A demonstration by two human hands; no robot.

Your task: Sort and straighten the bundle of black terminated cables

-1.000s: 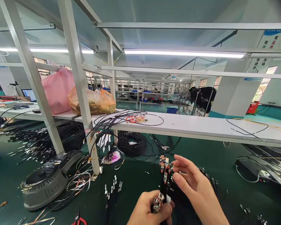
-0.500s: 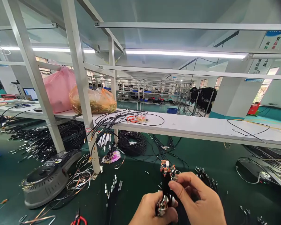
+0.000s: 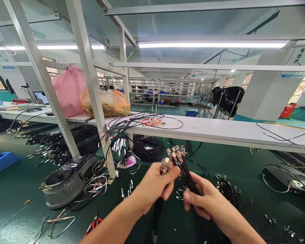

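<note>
My left hand (image 3: pixel 154 184) is closed around a bundle of thin black cables (image 3: pixel 186 174) near its metal connector ends (image 3: pixel 175 154), which fan out just above my fingers. My right hand (image 3: pixel 205 200) grips the same bundle a little lower, fingers wrapped round the black strands. Both hands are raised over the green work surface (image 3: pixel 20 189), in front of the white shelf (image 3: pixel 218 130). The cables trail down between my forearms and out of view.
A grey round machine (image 3: pixel 66 181) sits at the left with loose wires beside it. Red-handled pliers (image 3: pixel 94 223) lie near my left forearm. Coils of black cable (image 3: pixel 147 150) lie under the shelf. A slanted white frame post (image 3: pixel 95 91), pink and orange bags (image 3: pixel 86 95), a blue tray (image 3: pixel 1 161).
Both hands have risen and moved apart along the bundle; the left now holds it near the connector ends. The camera has tilted down and shifted slightly.
</note>
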